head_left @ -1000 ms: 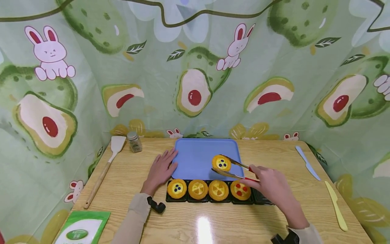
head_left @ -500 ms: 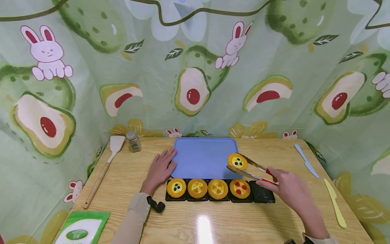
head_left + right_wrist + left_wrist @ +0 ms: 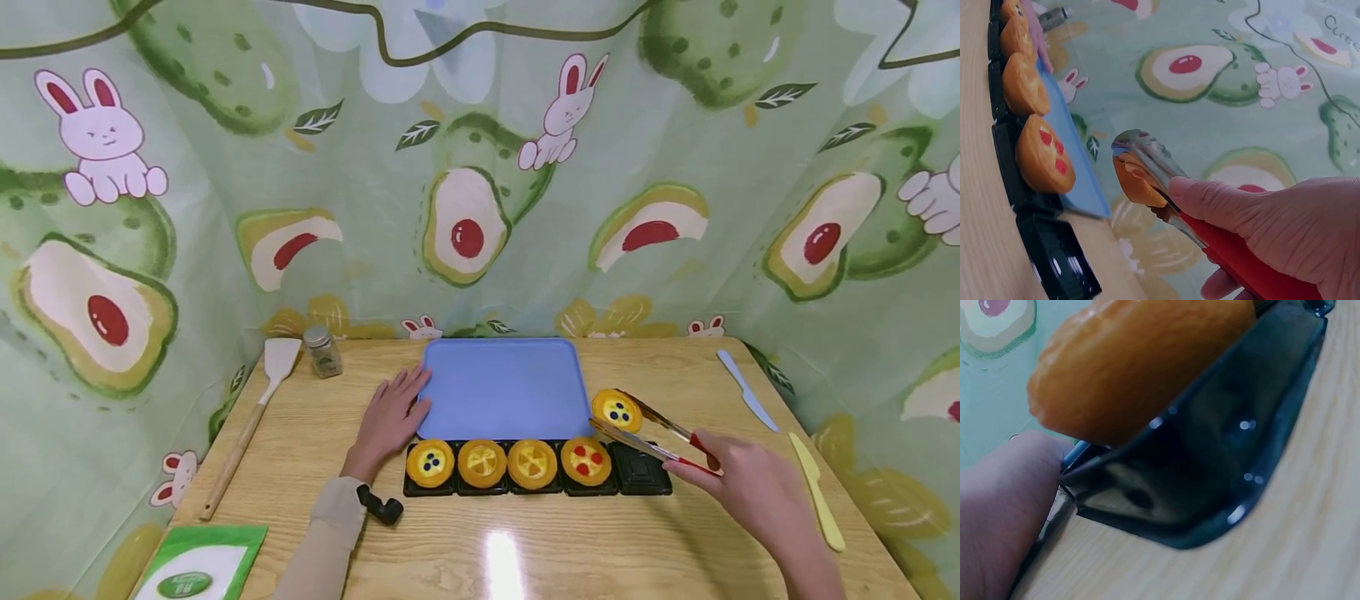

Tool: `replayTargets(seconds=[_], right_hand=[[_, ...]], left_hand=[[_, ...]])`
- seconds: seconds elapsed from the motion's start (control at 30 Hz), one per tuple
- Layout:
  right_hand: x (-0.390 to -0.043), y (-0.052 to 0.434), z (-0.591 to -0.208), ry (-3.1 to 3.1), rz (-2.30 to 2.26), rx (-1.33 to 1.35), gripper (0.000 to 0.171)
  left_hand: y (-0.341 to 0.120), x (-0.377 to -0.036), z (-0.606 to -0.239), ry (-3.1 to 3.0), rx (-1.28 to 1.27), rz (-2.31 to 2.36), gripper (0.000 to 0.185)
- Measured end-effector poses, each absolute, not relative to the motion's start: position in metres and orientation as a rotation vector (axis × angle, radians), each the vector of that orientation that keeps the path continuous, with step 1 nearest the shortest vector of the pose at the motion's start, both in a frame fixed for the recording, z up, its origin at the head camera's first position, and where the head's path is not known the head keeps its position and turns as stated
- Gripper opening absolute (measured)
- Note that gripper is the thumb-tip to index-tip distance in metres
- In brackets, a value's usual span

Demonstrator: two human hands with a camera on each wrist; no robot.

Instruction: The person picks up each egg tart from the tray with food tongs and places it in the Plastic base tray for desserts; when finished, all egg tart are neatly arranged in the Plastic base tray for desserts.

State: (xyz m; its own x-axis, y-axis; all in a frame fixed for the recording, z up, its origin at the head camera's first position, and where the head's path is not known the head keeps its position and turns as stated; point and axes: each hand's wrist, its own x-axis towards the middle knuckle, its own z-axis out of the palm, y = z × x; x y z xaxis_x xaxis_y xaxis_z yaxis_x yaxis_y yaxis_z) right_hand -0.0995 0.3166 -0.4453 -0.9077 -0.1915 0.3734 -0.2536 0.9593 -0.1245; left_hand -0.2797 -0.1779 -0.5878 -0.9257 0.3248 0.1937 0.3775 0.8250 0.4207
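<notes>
My right hand grips red-handled metal tongs that clamp a yellow tart with blue dots, held just above the empty rightmost cup of a black tray. The right wrist view shows the tongs squeezing the tart above the tray. Several tarts sit in the other cups. My left hand lies flat on the table, fingers touching the left edge of a blue board. In the left wrist view a finger sits beside the tray's corner.
A wooden spatula and a small spice jar lie at the back left. A blue knife and a yellow knife lie on the right. A green packet sits at the front left corner. Printed cloth walls surround the table.
My right hand has carried the tart in the tongs from over the blue board rightward and nearer, to above the tray's empty right cup. The left hand stayed put.
</notes>
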Motion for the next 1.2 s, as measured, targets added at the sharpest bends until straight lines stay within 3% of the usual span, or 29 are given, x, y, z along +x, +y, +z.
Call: replayTargets(seconds=[0.5,1.2], right_hand=[[-0.067,0.337,-0.454,-3.000,0.319,0.100,0.046],[-0.063,0.338,-0.480,-2.999,0.339,0.124,0.046]], left_hand=[[-0.178,-0.281,-0.588,-2.883,-0.566,-0.724,0.061],[-0.178,-0.280,-0.589,-2.902,-0.557,-0.721,0.061]])
